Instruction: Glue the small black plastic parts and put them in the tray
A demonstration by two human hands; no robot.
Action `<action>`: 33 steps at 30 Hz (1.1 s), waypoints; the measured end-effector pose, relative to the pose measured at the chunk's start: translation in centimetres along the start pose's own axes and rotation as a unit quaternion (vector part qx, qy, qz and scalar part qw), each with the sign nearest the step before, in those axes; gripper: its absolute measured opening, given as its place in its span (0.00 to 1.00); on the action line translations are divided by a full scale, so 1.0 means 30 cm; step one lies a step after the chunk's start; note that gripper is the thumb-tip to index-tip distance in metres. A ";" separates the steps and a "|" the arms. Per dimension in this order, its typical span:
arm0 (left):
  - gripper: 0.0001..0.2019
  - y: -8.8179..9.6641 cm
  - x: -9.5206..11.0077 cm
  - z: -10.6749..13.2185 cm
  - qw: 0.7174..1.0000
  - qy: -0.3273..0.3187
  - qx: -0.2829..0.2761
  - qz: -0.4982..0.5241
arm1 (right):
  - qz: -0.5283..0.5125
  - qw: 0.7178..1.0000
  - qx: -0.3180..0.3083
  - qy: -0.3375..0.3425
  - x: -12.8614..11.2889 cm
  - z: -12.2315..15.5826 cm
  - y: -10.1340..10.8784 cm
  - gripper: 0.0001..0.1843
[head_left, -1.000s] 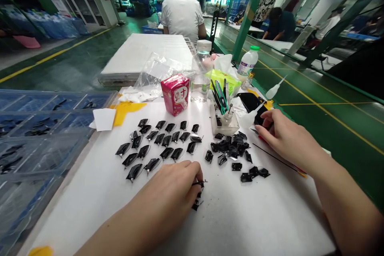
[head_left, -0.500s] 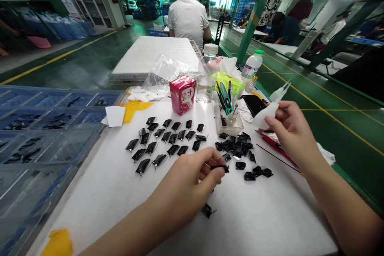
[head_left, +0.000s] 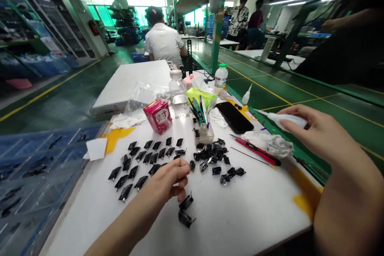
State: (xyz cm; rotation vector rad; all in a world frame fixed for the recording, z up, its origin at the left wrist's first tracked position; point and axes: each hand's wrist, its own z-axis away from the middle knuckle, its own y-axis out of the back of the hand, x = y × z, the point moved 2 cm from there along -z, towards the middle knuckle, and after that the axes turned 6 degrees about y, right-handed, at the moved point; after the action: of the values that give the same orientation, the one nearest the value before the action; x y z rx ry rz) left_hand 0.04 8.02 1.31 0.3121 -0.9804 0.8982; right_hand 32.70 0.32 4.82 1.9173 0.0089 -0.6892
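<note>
A: Where is the right hand (head_left: 321, 138)?
B: At the right of the frame, fingers closed around a white squeeze bottle (head_left: 286, 119).
A: And the left hand (head_left: 166, 180)?
B: Lower centre, fingers curled, tips touching a black clip (head_left: 186, 202) on the white table (head_left: 246, 216). I cannot tell whether it grips the clip.

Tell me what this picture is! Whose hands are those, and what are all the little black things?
One camera sits on a person's head and looks down, so the hands are that person's own. The left hand hovers over a white table, its fingers curled beside two loose parts; I cannot tell whether it grips one. The right hand holds a white dropper. On the table lie rows of small black parts, a pile of more, a pink carton, a phone, a red tool and a rag. Blue trays sit to the left. Another person sits farther off.
</note>
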 end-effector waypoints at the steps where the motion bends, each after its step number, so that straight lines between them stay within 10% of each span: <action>1: 0.15 -0.019 0.008 -0.003 0.999 0.001 0.009 -0.034 | -0.014 1.000 -0.004 -0.013 0.035 0.029 0.008 0.16; 8: 0.16 -0.273 0.110 -0.104 0.962 -0.057 -0.041 -0.263 | -0.132 0.987 -0.025 -0.087 0.255 0.240 0.036 0.23; 17: 0.16 -0.561 0.192 -0.390 0.806 -0.283 0.004 -0.520 | -0.190 0.975 -0.062 -0.092 0.338 0.274 0.003 0.18; 33: 0.13 -0.642 0.204 -0.458 0.701 -0.405 -0.089 -0.581 | -0.415 0.896 -0.029 -0.152 0.350 0.252 -0.086 0.20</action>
State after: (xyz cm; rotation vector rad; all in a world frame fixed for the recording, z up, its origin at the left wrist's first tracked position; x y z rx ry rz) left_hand 24.46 7.59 1.75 1.0676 -1.3469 -0.5961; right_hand 37.20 -8.00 -4.37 1.6840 0.6773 -1.5309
